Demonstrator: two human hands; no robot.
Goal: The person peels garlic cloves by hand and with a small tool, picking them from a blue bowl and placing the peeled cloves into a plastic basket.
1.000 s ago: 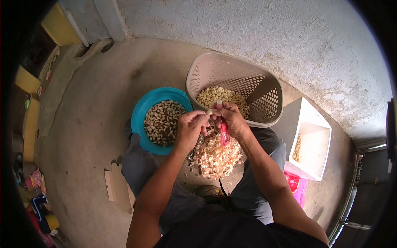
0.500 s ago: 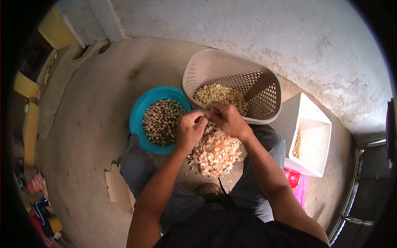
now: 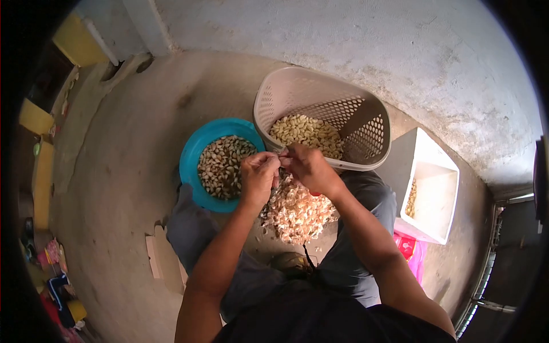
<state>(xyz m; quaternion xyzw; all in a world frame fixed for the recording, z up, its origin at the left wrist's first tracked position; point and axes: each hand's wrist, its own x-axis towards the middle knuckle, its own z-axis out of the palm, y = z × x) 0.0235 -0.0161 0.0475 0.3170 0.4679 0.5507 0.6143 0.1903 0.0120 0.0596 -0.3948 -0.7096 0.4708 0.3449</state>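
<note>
On the concrete floor (image 3: 131, 143), our large slatted basket (image 3: 297, 86) leans open beyond our hands, with pale cloves (image 3: 306, 132) in its base. The white box (image 3: 437, 183) sits to our right, and the blue basin (image 3: 189, 166) to our left holds darker, skin-on cloves (image 3: 220, 163). Between our knees lies a heap of papery skins (image 3: 300, 214). Our left hand (image 3: 257, 177) and right hand (image 3: 309, 168) meet above its far edge, fingers curled in narrow, tips together; we cannot tell what lies between them. A little red shows under our right palm, too hidden to name. To work well here, we should steady with the left fingertips and make small, light moves with the right, low over the heap so loose bits fall there, pressing gently to avoid bruising anything soft.
</note>
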